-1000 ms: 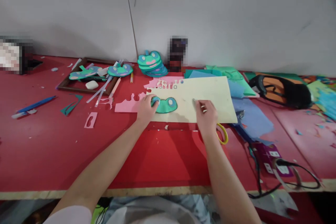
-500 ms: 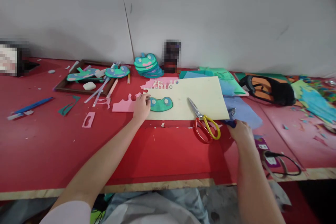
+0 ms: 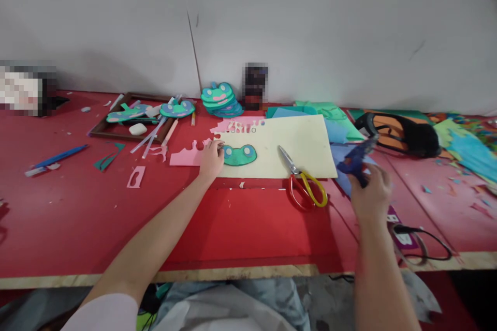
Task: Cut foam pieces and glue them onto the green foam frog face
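My right hand (image 3: 370, 194) is wrapped round the grip of a blue hot glue gun (image 3: 354, 160), lifted over the right end of the cream sheet (image 3: 267, 139) and slightly blurred. On that sheet lies a green frog-face cutout (image 3: 239, 156) with blue and pale eye discs. Beside its left edge rests my left hand (image 3: 212, 158), fingers pinched together; what they hold, if anything, is too small to make out. Scissors (image 3: 297, 171) with one red and one yellow handle lie across the sheet's front edge, between my hands. Pink paper scraps (image 3: 186, 157) lie left of my left hand.
Finished frog faces (image 3: 219, 95) are stacked by the wall. A brown frame (image 3: 112, 132) on the left holds more faces and clear glue sticks. A blue pen (image 3: 62, 155) lies farther left. Coloured sheets, a black strapped object (image 3: 411, 134) and a black cord (image 3: 423, 230) are on the right.
My right hand has raised the glue gun off the table, up and to the right, its nozzle now tilted upward. My left hand stays beside the frog face.
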`<state>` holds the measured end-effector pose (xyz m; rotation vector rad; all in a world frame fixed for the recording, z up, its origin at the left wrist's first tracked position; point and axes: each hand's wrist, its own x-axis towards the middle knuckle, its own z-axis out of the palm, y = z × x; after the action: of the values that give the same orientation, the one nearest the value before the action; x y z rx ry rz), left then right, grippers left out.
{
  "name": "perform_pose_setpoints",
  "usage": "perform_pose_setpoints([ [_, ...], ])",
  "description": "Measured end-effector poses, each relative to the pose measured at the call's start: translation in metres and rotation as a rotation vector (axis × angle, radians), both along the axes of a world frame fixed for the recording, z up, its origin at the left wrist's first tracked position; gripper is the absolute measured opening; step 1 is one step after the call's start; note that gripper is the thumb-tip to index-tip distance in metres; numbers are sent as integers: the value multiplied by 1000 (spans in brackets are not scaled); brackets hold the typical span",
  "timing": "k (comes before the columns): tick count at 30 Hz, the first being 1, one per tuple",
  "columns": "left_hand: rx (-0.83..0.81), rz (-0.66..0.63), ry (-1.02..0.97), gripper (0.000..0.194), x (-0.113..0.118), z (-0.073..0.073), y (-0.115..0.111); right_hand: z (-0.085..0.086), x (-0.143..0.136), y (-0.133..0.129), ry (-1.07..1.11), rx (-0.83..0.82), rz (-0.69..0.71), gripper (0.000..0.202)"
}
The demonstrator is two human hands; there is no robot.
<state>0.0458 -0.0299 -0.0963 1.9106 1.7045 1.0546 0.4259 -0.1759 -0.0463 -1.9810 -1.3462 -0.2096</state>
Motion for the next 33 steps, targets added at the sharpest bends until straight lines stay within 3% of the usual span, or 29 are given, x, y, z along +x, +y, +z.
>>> perform_pose_setpoints([
  [3, -26, -11, -55, 28, -2, 0, 1, 1, -19, 7, 31, -111, 380, 38],
  [6, -76, -61, -118, 33, -8, -1, 4, 1, -46, 13, 71, -165, 549, 33],
  [12, -158, -294, -183, 32, -30, -2, 6, 10, -100, 23, 336, -183, 614, 31],
  [17, -124, -413, -119, 47, -37, 3, -1, 22, -133, 37, 1132, -255, 616, 31],
  [19, -106, -426, -62, 50, -37, 6, -4, 26, -145, 44, 1325, -238, 581, 33],
  [26, -79, -379, 57, 47, -33, 13, -11, 37, -168, 58, 1479, -314, 458, 35],
  [33, -34, -389, 38, 49, -33, 8, -11, 32, -193, 73, 1486, -335, 577, 42],
])
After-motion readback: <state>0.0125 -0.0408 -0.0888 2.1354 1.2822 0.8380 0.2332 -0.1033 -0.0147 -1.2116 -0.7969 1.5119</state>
